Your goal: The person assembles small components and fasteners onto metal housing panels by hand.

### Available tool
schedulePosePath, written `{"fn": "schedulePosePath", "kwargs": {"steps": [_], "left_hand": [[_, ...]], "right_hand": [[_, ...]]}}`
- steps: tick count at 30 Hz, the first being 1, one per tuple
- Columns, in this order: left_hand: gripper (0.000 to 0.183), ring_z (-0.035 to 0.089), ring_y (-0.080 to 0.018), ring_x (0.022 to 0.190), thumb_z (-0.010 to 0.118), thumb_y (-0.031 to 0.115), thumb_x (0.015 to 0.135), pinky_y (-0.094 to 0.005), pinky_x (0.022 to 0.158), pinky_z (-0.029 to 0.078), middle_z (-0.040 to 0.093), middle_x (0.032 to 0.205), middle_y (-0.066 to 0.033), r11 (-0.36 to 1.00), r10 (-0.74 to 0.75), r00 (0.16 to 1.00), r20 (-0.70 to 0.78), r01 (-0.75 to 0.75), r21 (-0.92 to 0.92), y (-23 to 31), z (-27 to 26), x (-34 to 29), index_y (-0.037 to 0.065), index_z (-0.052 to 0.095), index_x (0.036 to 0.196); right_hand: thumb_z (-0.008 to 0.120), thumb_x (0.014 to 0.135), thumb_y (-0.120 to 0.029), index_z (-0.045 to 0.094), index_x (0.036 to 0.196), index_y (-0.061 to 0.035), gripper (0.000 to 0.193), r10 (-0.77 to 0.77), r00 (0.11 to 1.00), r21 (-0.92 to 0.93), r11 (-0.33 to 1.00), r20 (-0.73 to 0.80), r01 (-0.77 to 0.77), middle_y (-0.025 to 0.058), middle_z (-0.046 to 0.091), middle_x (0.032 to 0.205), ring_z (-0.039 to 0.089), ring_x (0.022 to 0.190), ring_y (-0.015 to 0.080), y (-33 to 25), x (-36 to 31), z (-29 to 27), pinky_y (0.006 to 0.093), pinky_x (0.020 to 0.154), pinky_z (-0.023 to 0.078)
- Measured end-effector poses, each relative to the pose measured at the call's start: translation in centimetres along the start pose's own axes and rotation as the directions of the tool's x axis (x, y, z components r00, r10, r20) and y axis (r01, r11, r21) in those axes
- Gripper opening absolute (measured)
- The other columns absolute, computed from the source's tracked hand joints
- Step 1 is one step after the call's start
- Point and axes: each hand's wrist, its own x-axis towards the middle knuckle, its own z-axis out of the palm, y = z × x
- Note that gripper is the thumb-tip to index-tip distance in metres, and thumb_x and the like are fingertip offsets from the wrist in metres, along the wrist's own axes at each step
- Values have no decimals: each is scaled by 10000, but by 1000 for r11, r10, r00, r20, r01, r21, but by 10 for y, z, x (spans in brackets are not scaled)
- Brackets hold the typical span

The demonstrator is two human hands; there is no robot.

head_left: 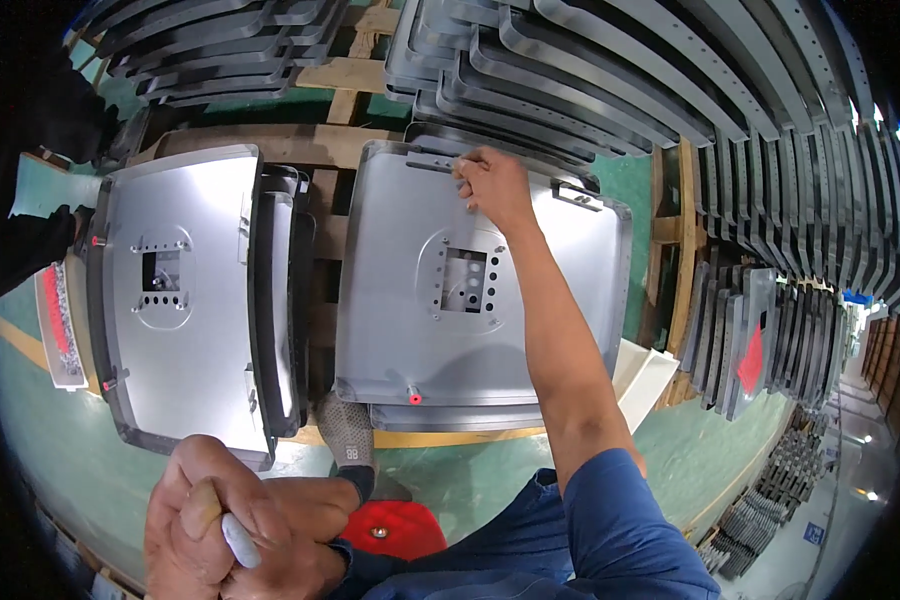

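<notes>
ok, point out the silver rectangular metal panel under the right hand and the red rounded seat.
Silver rectangular metal panel [385,290], head view: bare face, left half.
Red rounded seat [405,525], head view: top surface.

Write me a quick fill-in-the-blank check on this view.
1. The hand extended over the central panel is the person's ____ one.
2. That arm's sleeve is coloured ____.
3. The short post on the central panel has a tip coloured ____.
4. A similar panel lies to its ____.
Missing words: right; blue; red; left.
</notes>
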Motion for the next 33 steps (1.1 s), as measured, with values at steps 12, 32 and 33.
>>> {"fn": "schedulePosePath", "kwargs": {"steps": [12, 32, 33], "left_hand": [[116, 210, -24, 334, 433, 123, 904, -174, 287, 182, 335, 516, 37, 1000, -6, 999, -43, 5, -25, 2, -1, 2, 26, 394, 854], [126, 247, -12, 368, 420, 123, 917, -154, 323, 218, 372, 561, 31, 998, -6, 1000, -5, 6, -66, 2, -3, 3, 0, 411, 890], [129, 248, -13, 368, 418, 124, 918, -154, 325, 221, 372, 561, 31, 999, 1, 1000, -13, -2, -53, 6, 0, -2, -1, 410, 889]], "right_hand": [[540, 774, -173, 643, 859, -27, 198, -450, 890, -553, 760, -69, 341, 136, 621, 695, 600, 649, 272, 20, 28, 6, 340, 672, 466], [581, 779, -222, 611, 825, -18, 212, -407, 913, -673, 683, -26, 285, 203, 619, 804, 590, 803, 375, 7, 22, 10, 447, 741, 451], [581, 779, -222, 611, 825, -18, 212, -414, 910, -659, 691, -22, 298, 203, 619, 804, 590, 803, 375, 2, 22, 17, 447, 741, 451]]}}
